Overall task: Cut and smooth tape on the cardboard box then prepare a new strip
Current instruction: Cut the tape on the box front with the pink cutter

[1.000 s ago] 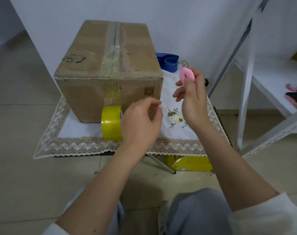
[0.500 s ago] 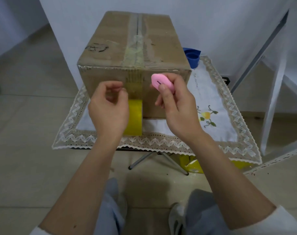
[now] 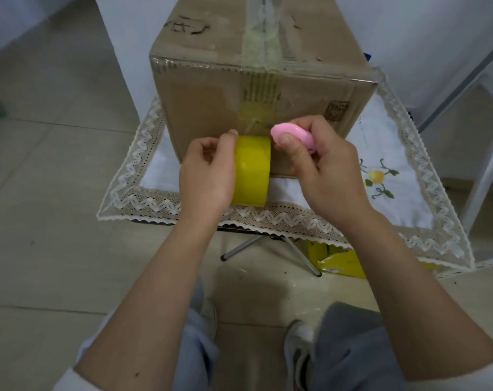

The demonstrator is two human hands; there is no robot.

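Tape point(image 3: 258, 114) runs down the front face of the box point(image 3: 211, 108), from the top seam to the yellow roll point(image 3: 252, 170) hanging at 6 o'clock of that face, just above the lace cloth point(image 3: 143, 198) on the counter. Our left hand point(image 3: 208, 170) grips the roll from its 9 o'clock side, fingers curled on the rim, index tip touching the box. Our right hand point(image 3: 324, 170) at 3 o'clock of the roll pinches a pink cutter point(image 3: 293, 135) between thumb and fingers, its nose touching or nearly touching the taut bit of tape above the roll; blade not visible.

Handling, our guess: tape is thin, light, limp, sticky on one side, wrinkles and folds on itself fast, so keep it tensioned by the roll while cutting. Roll is stiff and light; hold by the rim or core, not the sticky end. Box is rigid but the face may dent if pressed hard. Cut looks not yet done; smoothing and the new strip remain.
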